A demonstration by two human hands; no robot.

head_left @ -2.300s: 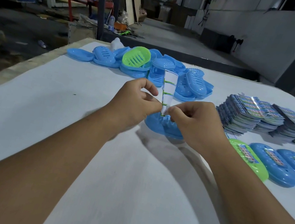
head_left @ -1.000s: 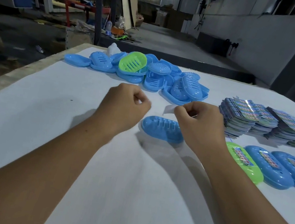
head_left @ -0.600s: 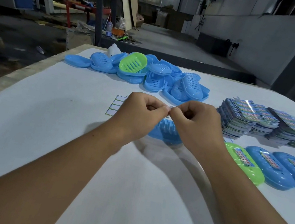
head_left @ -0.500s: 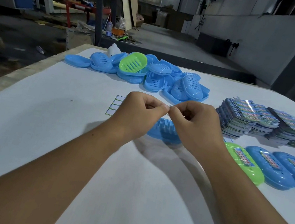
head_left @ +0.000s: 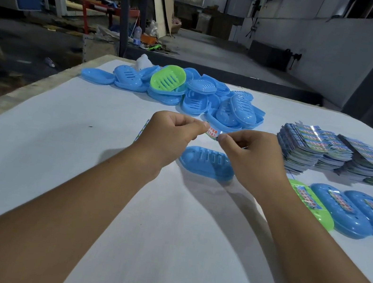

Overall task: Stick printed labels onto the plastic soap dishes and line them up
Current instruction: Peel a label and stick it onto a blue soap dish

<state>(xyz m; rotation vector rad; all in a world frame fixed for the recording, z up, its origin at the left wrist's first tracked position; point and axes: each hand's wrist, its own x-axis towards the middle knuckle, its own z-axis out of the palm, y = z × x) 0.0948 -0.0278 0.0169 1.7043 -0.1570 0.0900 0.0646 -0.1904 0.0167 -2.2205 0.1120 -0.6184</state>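
Observation:
A small printed label (head_left: 212,131) is stretched between my two hands, a little above a blue soap dish (head_left: 203,165) that lies upside down on the white table (head_left: 54,148). My left hand (head_left: 172,133) pinches the label's left end and my right hand (head_left: 250,152) pinches its right end. At the right, labelled dishes form a row: a green one (head_left: 311,203) and blue ones (head_left: 342,211). A pile of unlabelled blue dishes (head_left: 212,103) with one green dish (head_left: 168,80) lies at the back.
Stacks of printed label sheets (head_left: 328,151) sit at the right, behind the row. A used backing sheet (head_left: 142,128) pokes out from behind my left wrist. The table's left edge (head_left: 27,90) drops to a cluttered workshop floor.
The long backing strip I held upright has been laid on the table at the left. My hands met, then drew slightly apart, and the peeled label now shows between them.

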